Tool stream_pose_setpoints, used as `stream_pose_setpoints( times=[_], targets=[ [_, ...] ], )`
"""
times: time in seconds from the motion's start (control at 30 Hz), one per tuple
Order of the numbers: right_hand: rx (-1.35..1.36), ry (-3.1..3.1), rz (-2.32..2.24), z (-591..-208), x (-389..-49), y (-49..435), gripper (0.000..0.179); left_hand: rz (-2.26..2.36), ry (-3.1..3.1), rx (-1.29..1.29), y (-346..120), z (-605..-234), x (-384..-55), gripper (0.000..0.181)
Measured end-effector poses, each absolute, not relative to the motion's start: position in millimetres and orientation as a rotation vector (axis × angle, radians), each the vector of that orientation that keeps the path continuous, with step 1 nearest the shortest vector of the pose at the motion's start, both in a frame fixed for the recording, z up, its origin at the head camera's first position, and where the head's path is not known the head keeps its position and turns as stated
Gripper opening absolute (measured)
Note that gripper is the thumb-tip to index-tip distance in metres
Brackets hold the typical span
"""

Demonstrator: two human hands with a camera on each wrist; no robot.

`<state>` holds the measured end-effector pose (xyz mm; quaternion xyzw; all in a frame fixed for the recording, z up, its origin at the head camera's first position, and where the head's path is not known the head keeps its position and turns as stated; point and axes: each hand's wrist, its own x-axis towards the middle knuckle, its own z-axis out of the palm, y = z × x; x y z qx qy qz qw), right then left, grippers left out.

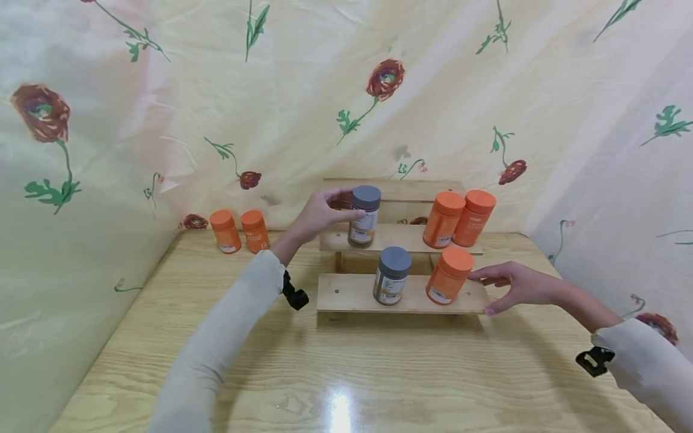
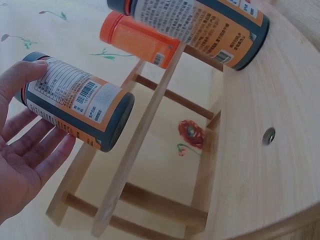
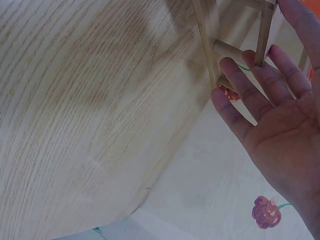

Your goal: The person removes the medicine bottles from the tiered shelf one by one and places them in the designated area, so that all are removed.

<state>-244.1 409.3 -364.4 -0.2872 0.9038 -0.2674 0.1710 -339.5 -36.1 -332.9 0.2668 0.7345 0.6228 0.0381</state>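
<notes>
A dark grey jar with a white and orange label (image 1: 364,225) is gripped between the thumb and fingers of my left hand (image 1: 319,213). It is upright at the left part of the stepped wooden rack's (image 1: 346,294) middle tier; whether its base touches the board I cannot tell. Another grey jar (image 1: 392,276) stands on the lowest tier, with an orange jar (image 1: 448,276) to its right. My right hand (image 1: 520,284) is at the right end of that tier, its fingers extended and thumb apart, holding nothing. In the right wrist view the fingers (image 3: 272,85) lie against the rack's end.
Two orange jars (image 1: 444,219) (image 1: 474,218) stand side by side on the middle tier's right end. Two smaller-looking orange jars (image 1: 225,231) (image 1: 254,231) stand on the wooden table (image 1: 271,373) at the back left. Flower-patterned cloth (image 1: 303,90) hangs behind and at both sides.
</notes>
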Motion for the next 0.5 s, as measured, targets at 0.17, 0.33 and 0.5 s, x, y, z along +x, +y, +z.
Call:
stream_pose_setpoints(
  times=[0.17,0.33,0.5],
  targets=[
    [-0.812,2.566,-0.757,-365.1,-243.8,409.5,0.067,1.935,2.265,0.8,-48.9,-331.6,-337.2,0.054],
    [-0.809,2.572,-0.747,-365.0,-243.7,409.6,0.067,1.966,2.264,0.787,-62.2,-330.2,-334.7,0.054],
    [-0.804,2.572,-0.744,-364.7,-243.3,409.9,0.067,1.979,2.302,0.802,-74.8,-328.4,-332.4,0.053]
  ],
)
